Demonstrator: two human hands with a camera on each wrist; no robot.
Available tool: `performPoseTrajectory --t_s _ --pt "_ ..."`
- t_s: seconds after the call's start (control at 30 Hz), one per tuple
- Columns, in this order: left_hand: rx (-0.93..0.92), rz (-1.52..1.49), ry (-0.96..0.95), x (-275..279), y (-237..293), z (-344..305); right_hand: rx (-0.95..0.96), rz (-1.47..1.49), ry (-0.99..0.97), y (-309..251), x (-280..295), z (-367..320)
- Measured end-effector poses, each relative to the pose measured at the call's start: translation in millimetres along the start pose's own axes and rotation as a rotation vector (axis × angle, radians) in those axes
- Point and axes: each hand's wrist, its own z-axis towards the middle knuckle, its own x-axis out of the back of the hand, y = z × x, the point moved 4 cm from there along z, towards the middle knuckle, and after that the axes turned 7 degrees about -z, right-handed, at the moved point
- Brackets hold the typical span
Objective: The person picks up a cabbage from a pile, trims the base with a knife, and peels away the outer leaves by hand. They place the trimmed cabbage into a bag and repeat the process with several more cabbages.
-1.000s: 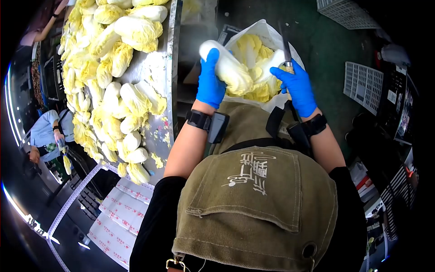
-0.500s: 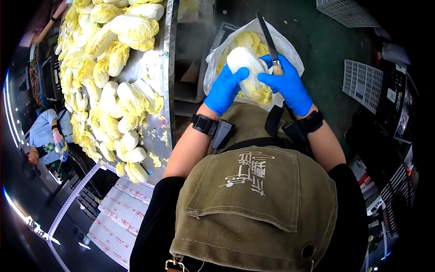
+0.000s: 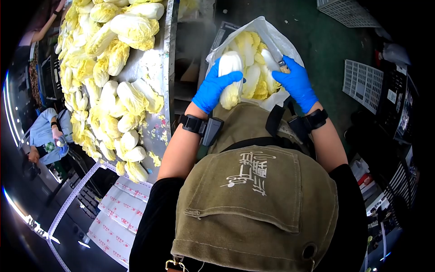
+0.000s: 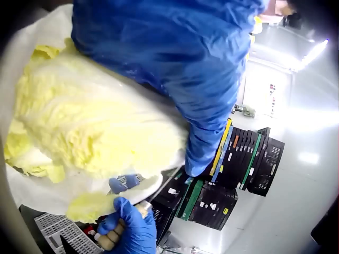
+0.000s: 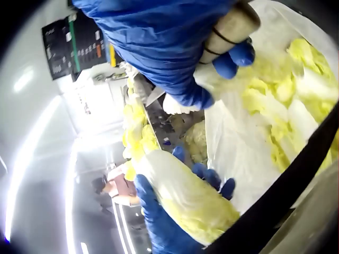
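My blue-gloved left hand (image 3: pixel 209 90) grips a pale cabbage (image 3: pixel 230 81) at the left side of an opened white bag (image 3: pixel 288 49). In the right wrist view its fingers wrap the cabbage (image 5: pixel 185 196) from below. Loose yellow and white leaves (image 3: pixel 253 81) lie inside the bag. My right hand (image 3: pixel 298 87), at the bag's right side, curls round a knife's wooden handle (image 5: pixel 233 30); the blade (image 3: pixel 273 49) slants up and left over the bag. A leaf (image 4: pixel 90 206) shows beside that hand in the left wrist view; whether it is held I cannot tell.
A metal table (image 3: pixel 156 68) piled with cabbages (image 3: pixel 133 31) stands on the left. White crates (image 3: pixel 362 84) lie on the green floor at right. Printed white packages (image 3: pixel 115 217) sit at lower left. Another person (image 3: pixel 45 131) works beyond the table.
The cabbage, held between both hands half a second ago, has moved left in my left hand and stands more upright. My right hand has shifted right, with the knife lower over the bag.
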Motion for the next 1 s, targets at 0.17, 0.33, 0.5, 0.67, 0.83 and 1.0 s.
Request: performPoseTrajectory --t_s 0.17,0.33,0.5,0.67,0.83,1.0 --pt "-0.065 -0.194 0.011 -19 -1 10 0.215 0.244 0.026 -33 -18 -7" --pt "-0.104 -0.240 -0.033 -33 -17 9 0.110 0.273 0.008 -36 -21 -6" --pt "-0.090 -0.283 -0.064 -25 -27 13 0.001 0.411 -0.139 -38 -26 -12" --pt "-0.039 -0.389 -0.070 -29 -28 9 -0.042 0.457 -0.228 -45 -20 -14" --pt "-0.029 -0.133 -0.026 -24 -21 9 -0.064 0.397 -0.240 -31 -21 -12" --pt "0.092 0.113 -0.018 14 -12 10 -0.121 0.227 -0.294 -14 -4 -6"
